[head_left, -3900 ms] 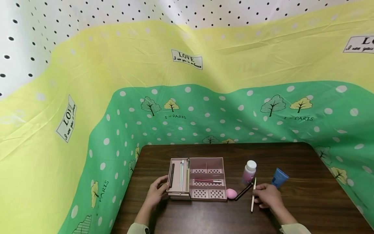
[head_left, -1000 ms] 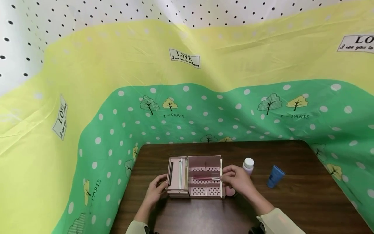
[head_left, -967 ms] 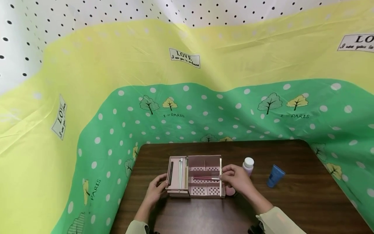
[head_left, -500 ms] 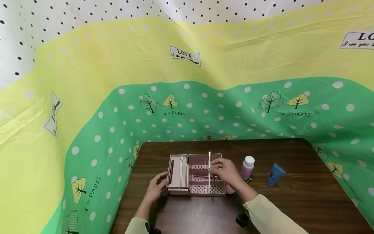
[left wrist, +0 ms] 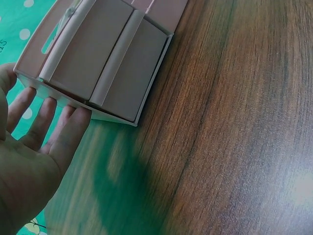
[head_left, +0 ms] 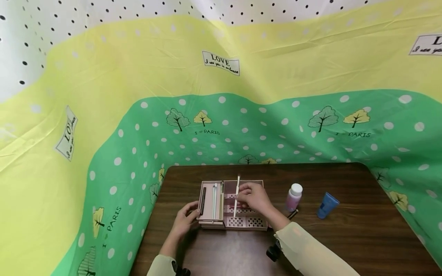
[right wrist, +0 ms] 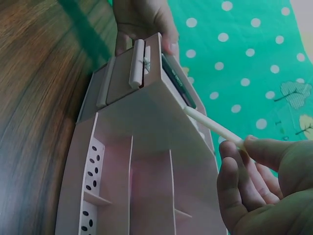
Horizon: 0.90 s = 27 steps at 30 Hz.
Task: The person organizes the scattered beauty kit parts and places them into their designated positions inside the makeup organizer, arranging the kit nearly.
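A pink makeup organizer [head_left: 256, 229] stands on the table. My left hand [head_left: 183, 219] rests against its left side, the fingers [left wrist: 73, 132] against the wall and the thumb at the upper edge. Between thumb and fingers my right hand [head_left: 254, 198] pinches a slim white makeup brush [head_left: 236, 199], held above the middle of the organizer. In the right wrist view its rounded end points at the raised left tray [head_left: 208, 199]. A black pencil [head_left: 203, 201] and several thin brushes [head_left: 221, 201] lie in that tray. Red-handled sticks [head_left: 230, 207] in the middle compartment are partly hidden by my right hand.
Right of the organizer stand a white-capped pink bottle [head_left: 293, 197] and a blue tube [head_left: 327, 206]. A dark pencil [head_left: 292, 214] lies beside the bottle, partly behind my right forearm. A green and yellow printed curtain [head_left: 224, 126] encloses the table [head_left: 238, 253].
My right hand has lifted the white brush off the table at the right and carried it leftward over the organizer. The left hand has stayed at the organizer's side.
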Available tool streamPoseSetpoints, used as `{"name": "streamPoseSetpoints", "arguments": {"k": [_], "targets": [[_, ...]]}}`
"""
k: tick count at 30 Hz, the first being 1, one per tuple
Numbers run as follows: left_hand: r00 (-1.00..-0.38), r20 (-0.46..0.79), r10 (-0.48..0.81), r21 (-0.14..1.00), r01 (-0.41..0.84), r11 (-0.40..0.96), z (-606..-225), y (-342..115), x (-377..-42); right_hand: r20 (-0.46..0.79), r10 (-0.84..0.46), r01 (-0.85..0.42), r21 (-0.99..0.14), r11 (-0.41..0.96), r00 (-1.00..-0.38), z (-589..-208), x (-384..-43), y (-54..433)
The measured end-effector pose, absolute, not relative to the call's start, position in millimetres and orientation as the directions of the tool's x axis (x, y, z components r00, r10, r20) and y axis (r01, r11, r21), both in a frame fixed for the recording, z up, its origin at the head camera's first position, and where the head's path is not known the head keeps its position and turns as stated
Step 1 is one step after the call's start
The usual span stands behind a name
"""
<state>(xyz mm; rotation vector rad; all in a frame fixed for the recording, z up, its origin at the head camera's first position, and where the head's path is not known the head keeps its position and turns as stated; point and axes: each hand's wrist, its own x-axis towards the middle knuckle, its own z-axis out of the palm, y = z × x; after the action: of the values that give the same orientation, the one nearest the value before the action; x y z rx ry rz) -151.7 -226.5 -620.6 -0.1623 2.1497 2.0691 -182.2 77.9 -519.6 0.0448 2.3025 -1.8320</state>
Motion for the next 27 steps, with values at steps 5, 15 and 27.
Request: {"name": "streamPoseSetpoints", "arguments": {"k": [5, 15, 27], "targets": [[-0.983, -0.181, 0.037, 0.983, -0.180, 0.026, -617.9, -226.8, -153.6, -0.160, -0.098, 0.132, -0.961, 0.245, -0.982, -518.7, -187.0, 69.5], [-0.982, -0.185, 0.024, 0.982, -0.184, 0.037, -615.8, -227.9, -153.9, -0.134, -0.113, 0.098, -0.955, 0.279, -0.984, -519.5, -192.6, 51.5], [-0.980, -0.196, 0.043, 0.980, -0.194, 0.041, -618.3, -227.2, -151.5, -0.150, -0.154, 0.108, -0.963, 0.248, -0.977, -527.2, -192.3, 34.5]]}}
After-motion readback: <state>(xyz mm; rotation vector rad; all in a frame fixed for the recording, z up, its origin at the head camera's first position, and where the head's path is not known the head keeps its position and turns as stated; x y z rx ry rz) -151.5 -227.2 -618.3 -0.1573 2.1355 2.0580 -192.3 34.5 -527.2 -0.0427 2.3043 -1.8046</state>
